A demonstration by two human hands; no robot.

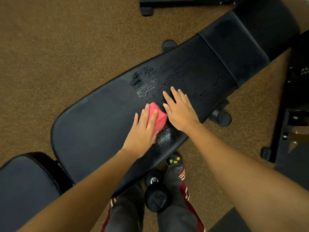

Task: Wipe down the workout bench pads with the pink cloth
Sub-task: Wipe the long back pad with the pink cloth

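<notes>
Wet black bench pad (93,118) bears pink cloth (158,117) and both flat hands.

The scene is dim and warm-toned, lit seemingly from overhead; soft glare shines off wet patches on the black bench pad (103,118); the floor (50,47) looks grainy and slightly smeared; the wide lens bends the edges, stretching the forearms large at the bottom corners; the dark equipment at the right edge is murky, perhaps underexposed.

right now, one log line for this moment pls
left hand flat on cloth | right hand flat on pad, beside cloth | wet patch unwiped | step: wiping
</notes>
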